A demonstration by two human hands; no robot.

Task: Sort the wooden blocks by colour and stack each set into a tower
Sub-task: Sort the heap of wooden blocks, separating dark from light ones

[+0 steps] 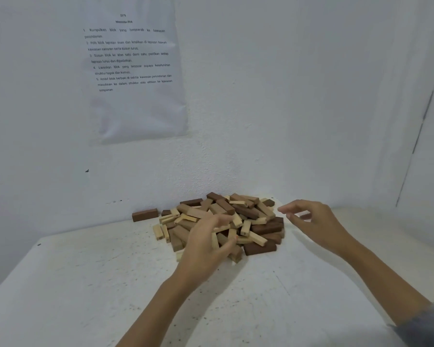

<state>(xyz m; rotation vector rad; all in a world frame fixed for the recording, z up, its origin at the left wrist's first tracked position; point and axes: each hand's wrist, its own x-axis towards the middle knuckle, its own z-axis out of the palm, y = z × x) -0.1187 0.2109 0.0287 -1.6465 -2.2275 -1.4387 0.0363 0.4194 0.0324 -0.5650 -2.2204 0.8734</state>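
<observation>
Wooden blocks [246, 214] in pale, mid-brown and dark shades lie tangled in one heap, so the likeliest slip, as I judge it, is a mixed grab: mid-brown pieces close in tone could ride along with the pale ones and spoil the sort. A loose fistful could also shed a block or drag its neighbours, scattering them across the tabletop [98, 284]. The heap sits at the far edge, against the wall [261, 146], and one dark block [145, 214] lies apart toward the far left; no tower is begun. The left hand [206, 244] is dug into the heap's near side, fingers curled round a few pale blocks [214, 240], though blur hides how firm the hold is. The right hand [313, 221] hovers just beside the heap's right flank, fingers loosely spread and holding nothing; sweeping in, it could knock the dark pieces there loose
</observation>
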